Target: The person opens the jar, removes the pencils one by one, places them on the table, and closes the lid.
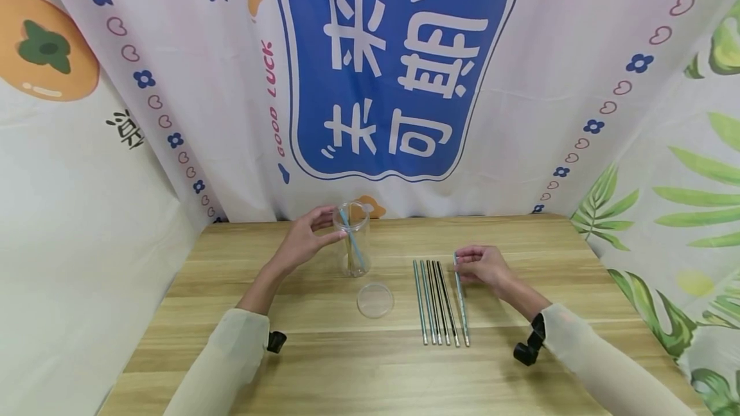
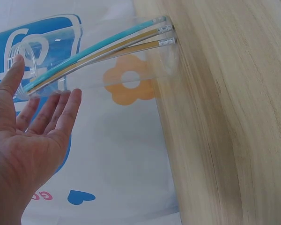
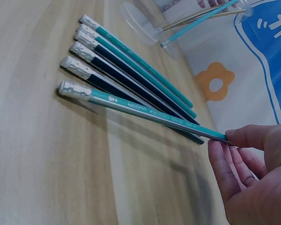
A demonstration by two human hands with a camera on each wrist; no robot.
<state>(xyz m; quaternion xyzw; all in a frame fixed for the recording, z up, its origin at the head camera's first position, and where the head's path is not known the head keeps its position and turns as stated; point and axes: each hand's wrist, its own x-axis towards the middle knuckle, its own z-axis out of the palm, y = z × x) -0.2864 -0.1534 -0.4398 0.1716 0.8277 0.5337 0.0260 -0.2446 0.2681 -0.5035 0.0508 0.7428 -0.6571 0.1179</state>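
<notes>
My left hand holds a clear jar near its mouth, thumb on one side and fingers on the other. Inside the upright jar, a blue pencil and two yellowish pencils lean with their eraser ends at the bottom. Thumb and fingertips of my right hand pinch a teal pencil at the end away from its white eraser. That pencil slants beside a row of several pencils, made up of teal pencils at the left and black pencils at the right.
A round clear lid lies on the wooden table between the jar and the row. Behind the table's far edge hangs a printed curtain. Each wrist carries a black strapped device.
</notes>
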